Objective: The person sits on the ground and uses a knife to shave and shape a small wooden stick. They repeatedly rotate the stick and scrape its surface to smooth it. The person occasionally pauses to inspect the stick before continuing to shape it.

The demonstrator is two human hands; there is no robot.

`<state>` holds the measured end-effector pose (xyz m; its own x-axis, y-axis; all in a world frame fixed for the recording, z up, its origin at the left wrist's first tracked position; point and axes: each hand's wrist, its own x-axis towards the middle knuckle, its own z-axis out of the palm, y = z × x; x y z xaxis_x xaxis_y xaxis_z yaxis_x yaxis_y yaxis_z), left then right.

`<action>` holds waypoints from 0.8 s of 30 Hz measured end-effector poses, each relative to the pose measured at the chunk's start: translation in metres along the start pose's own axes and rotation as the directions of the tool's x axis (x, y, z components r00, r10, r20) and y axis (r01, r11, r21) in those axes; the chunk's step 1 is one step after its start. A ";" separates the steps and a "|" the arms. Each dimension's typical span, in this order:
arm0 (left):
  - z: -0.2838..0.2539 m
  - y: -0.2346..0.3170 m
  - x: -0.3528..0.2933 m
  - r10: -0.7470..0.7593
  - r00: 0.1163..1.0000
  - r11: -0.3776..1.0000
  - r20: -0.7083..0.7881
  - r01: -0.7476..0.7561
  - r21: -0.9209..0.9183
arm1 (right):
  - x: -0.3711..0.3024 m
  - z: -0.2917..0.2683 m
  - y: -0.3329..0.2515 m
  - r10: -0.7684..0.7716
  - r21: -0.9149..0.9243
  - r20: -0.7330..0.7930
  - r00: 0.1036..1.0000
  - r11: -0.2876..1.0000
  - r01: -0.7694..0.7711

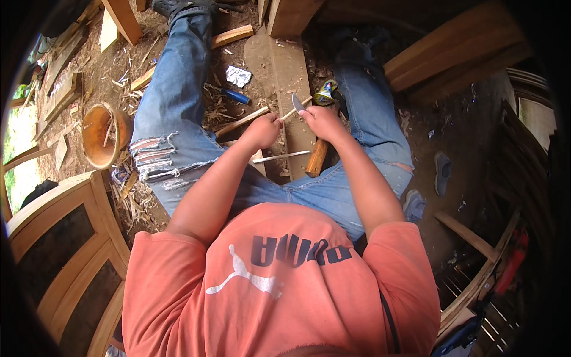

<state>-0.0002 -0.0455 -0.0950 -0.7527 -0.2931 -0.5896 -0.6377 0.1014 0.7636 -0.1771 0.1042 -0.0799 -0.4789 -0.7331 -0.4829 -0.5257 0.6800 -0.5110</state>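
Note:
My left hand (262,131) is closed around the lower end of a thin pale wooden stick (289,113), which slants up to the right. My right hand (324,123) grips a knife, its handle hidden in the fingers. The knife's grey blade (298,103) lies across the stick, apparently touching it. Below the hands a whitish stick (281,156) lies crosswise. A thick wooden handle (317,158) rests by my right thigh, its far end hidden under my right forearm. Just beyond the right hand is a yellow and dark container (325,93). Both hands work over a board (290,65) between my legs.
Wood shavings litter the ground around a blue cylinder (236,96) and a crumpled silver wrapper (238,75). A round brown bucket (102,137) stands at left, above a wooden frame (71,238). Heavy beams (458,50) fill the upper right; shoes (442,172) lie at right.

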 end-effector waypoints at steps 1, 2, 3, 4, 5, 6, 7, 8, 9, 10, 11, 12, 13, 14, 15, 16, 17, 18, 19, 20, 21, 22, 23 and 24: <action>0.002 -0.003 0.001 0.016 1.000 1.000 -0.002 -0.016 0.008 | -0.002 -0.002 0.001 -0.004 -0.008 0.004 1.000 1.000 0.004; 0.004 -0.005 0.002 0.032 0.999 0.999 -0.004 -0.032 0.017 | -0.003 -0.003 0.000 0.000 -0.024 -0.028 1.000 1.000 -0.001; 0.003 -0.001 0.001 0.036 0.999 0.999 -0.005 -0.036 0.030 | -0.006 -0.004 -0.005 0.006 -0.040 -0.058 0.998 0.999 -0.009; 0.002 0.002 -0.001 0.028 1.000 0.999 -0.003 -0.028 0.023 | -0.009 -0.006 -0.011 0.012 -0.055 -0.088 0.996 0.998 -0.017; -0.001 0.006 -0.002 0.019 1.000 1.000 -0.001 -0.019 0.016 | -0.013 -0.007 -0.016 0.018 -0.123 -0.123 0.992 0.992 -0.033; -0.001 0.007 -0.003 0.008 1.000 1.000 -0.001 -0.008 0.006 | -0.019 -0.010 -0.031 0.019 -0.191 -0.155 0.988 0.980 -0.048; 0.001 0.005 -0.001 0.002 1.000 1.000 -0.010 -0.002 0.006 | -0.024 -0.010 -0.041 0.016 -0.256 -0.189 0.982 0.964 -0.065; 0.003 0.002 0.000 -0.005 1.000 1.000 -0.018 0.005 0.007 | -0.028 -0.005 -0.046 -0.024 -0.286 -0.176 0.984 0.958 -0.027; 0.005 0.002 0.002 -0.007 1.000 1.000 -0.022 0.008 0.009 | -0.032 -0.001 -0.050 -0.060 -0.315 -0.167 0.984 0.949 0.004; 0.005 0.002 0.002 0.002 1.000 1.000 -0.026 -0.001 0.002 | -0.035 0.001 -0.054 -0.096 -0.343 -0.157 0.983 0.938 0.037; 0.005 0.001 0.002 0.010 1.000 1.000 -0.030 -0.010 -0.005 | -0.037 0.002 -0.059 -0.078 -0.359 -0.141 0.987 0.933 0.023; 0.006 0.001 0.000 0.017 0.999 1.000 -0.035 -0.017 -0.013 | -0.036 0.003 -0.058 -0.091 -0.370 -0.143 0.986 0.928 0.032; 0.005 0.002 0.000 0.007 1.000 1.000 -0.027 -0.007 0.007 | -0.035 0.004 -0.055 -0.104 -0.381 -0.145 0.984 0.923 0.041; 0.005 0.003 0.000 -0.003 1.000 1.000 -0.020 0.004 0.027 | -0.032 0.004 -0.053 -0.117 -0.393 -0.146 0.982 0.918 0.050; 0.004 0.005 0.000 -0.012 1.000 0.999 -0.013 0.013 0.048 | -0.027 -0.001 -0.049 -0.063 -0.401 -0.162 0.985 0.916 -0.007; 0.004 0.008 -0.001 -0.013 1.000 0.998 -0.014 0.014 0.068 | -0.018 -0.012 -0.040 -0.008 -0.408 -0.180 0.984 0.910 -0.067; 0.006 0.011 -0.003 -0.014 1.000 0.996 -0.015 0.015 0.088 | -0.010 -0.022 -0.031 0.046 -0.414 -0.200 0.979 0.901 -0.127; 0.006 0.014 -0.005 -0.011 1.000 0.994 -0.015 0.013 0.109 | -0.007 -0.033 -0.028 0.079 -0.445 -0.182 0.980 0.882 -0.154; 0.005 0.016 -0.007 -0.018 1.000 0.994 -0.012 0.019 0.104 | -0.006 -0.035 -0.028 0.053 -0.466 -0.195 0.979 0.873 -0.140; 0.004 0.018 -0.011 -0.024 1.000 0.995 -0.008 0.025 0.099 | -0.005 -0.036 -0.027 0.027 -0.488 -0.208 0.978 0.864 -0.128; 0.002 0.019 -0.010 -0.031 0.999 0.995 -0.011 0.032 0.091 | -0.009 -0.034 -0.034 -0.022 -0.491 -0.189 0.982 0.868 -0.075; 0.003 0.017 -0.009 -0.016 1.000 0.995 -0.017 0.018 0.099 | -0.019 -0.027 -0.047 -0.071 -0.491 -0.157 0.985 0.871 -0.016; 0.003 0.015 -0.006 -0.002 1.000 0.994 -0.023 0.004 0.108 | -0.024 -0.022 -0.054 -0.120 -0.490 -0.126 0.985 0.871 0.044; 0.004 0.012 -0.005 0.015 1.000 0.993 -0.021 -0.012 0.120 | -0.024 -0.019 -0.049 -0.135 -0.472 -0.137 0.981 0.880 0.055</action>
<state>-0.0047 -0.0387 -0.0840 -0.7583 -0.3115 -0.5726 -0.6436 0.2184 0.7335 -0.1531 0.0885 -0.0295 -0.4952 -0.8124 -0.3079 -0.8209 0.5536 -0.1404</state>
